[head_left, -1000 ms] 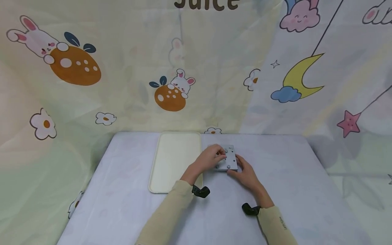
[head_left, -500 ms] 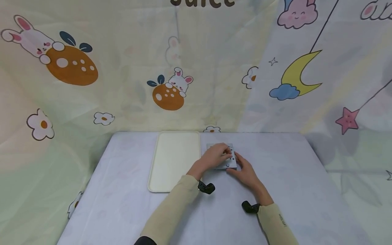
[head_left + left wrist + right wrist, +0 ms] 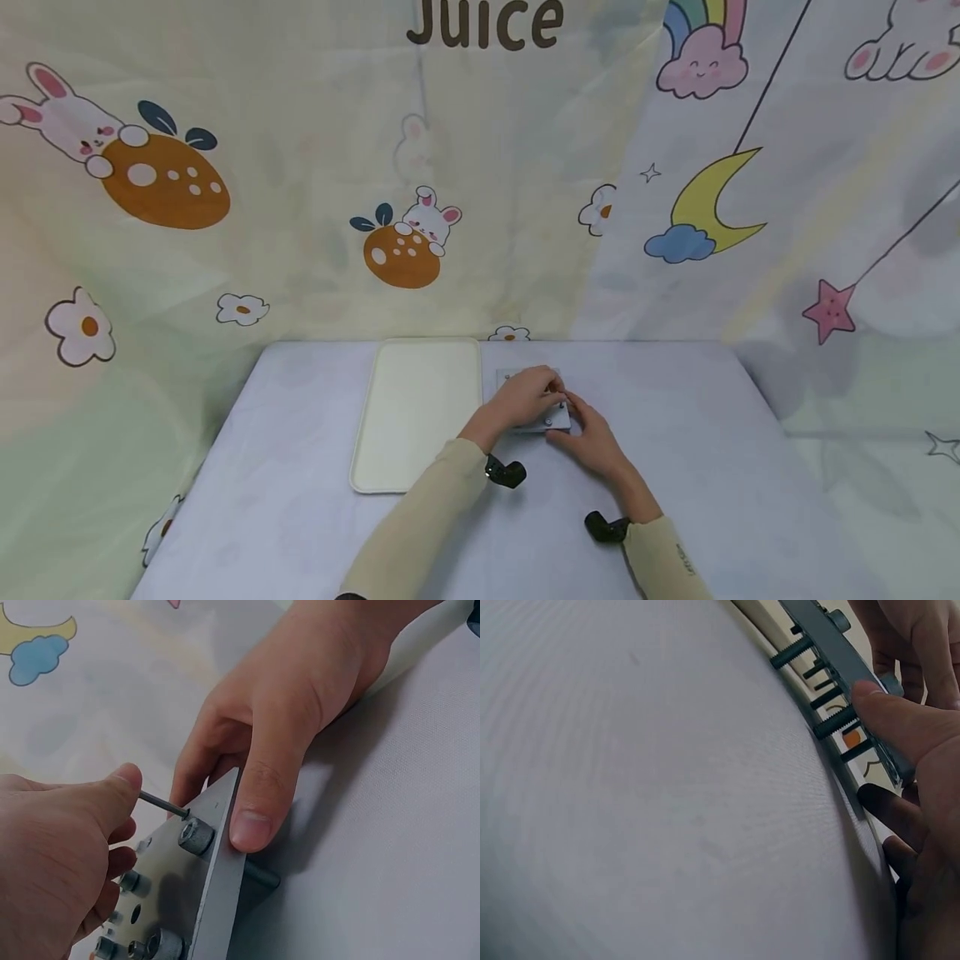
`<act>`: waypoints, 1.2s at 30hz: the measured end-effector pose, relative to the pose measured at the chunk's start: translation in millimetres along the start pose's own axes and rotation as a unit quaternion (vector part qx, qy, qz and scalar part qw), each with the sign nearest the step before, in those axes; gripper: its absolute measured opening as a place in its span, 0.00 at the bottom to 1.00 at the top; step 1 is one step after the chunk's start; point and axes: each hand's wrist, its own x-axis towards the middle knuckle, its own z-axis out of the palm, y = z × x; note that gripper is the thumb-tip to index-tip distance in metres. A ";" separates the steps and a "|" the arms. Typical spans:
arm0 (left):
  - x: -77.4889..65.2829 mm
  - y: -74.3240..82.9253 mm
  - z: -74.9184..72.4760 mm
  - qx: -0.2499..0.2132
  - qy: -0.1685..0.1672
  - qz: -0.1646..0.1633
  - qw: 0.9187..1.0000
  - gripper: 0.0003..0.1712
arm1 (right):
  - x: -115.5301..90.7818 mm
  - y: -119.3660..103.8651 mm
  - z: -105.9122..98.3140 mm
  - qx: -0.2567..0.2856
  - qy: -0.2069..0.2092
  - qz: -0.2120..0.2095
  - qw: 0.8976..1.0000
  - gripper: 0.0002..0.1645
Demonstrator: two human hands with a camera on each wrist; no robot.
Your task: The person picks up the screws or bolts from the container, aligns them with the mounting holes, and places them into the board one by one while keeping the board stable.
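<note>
A grey metal plate (image 3: 553,418) stands on several screw legs, their threaded ends showing below the plate (image 3: 832,649) in the right wrist view. My left hand (image 3: 521,397) is over the plate and pinches a thin metal rod (image 3: 161,802) between thumb and fingers. The rod's far end meets the plate's face beside a large socket-head bolt (image 3: 196,835) near one corner. My right hand (image 3: 596,442) grips the plate's right side, its thumb (image 3: 253,825) on the edge. Most of the rod is hidden in the left fingers.
A cream tray (image 3: 416,417) lies just left of the plate on the white-covered table (image 3: 660,392). More bolts (image 3: 165,943) and holes crowd the plate's face. Behind the table hangs a printed cloth (image 3: 300,208).
My left hand has shifted right across the plate towards its right edge. The right hand keeps its grip, its upper fingers now nearer the left fingertips. The head view has tilted slightly.
</note>
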 end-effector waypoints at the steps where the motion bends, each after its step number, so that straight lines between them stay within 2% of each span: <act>1: 0.2 0.0 -0.3 0.004 0.004 0.003 1.000 0.08 | 0.8 -0.5 0.1 0.001 0.002 -0.003 1.000 0.54; 4: -0.5 -0.9 0.1 0.015 0.009 -0.001 1.000 0.09 | 2.8 -1.6 0.7 -0.002 -0.004 -0.006 1.000 0.54; 9: -5.5 -4.3 4.3 0.025 -0.002 -0.013 1.000 0.10 | 2.1 -3.7 3.4 -0.004 -0.026 0.003 1.000 0.56; 13: -7.3 -6.5 2.8 0.024 0.017 -0.007 1.000 0.10 | 4.6 -4.5 5.4 0.002 -0.022 -0.028 0.999 0.55; 16: -9.0 -8.0 -0.2 0.026 0.019 -0.004 0.999 0.12 | 6.4 -5.3 5.8 0.005 -0.022 -0.033 0.999 0.55; 22: -19.8 -9.3 -8.0 0.036 0.019 -0.012 0.999 0.13 | 4.5 -5.6 4.2 -0.006 -0.023 -0.001 1.000 0.57; 30: -55.2 -17.7 -23.9 0.046 0.035 -0.016 0.998 0.13 | -1.0 -3.7 1.3 -0.012 -0.016 0.023 1.000 0.57; 36: -96.4 -31.4 -35.4 0.036 0.026 -0.040 0.998 0.13 | -3.6 -4.6 0.3 -0.007 -0.021 0.031 0.999 0.56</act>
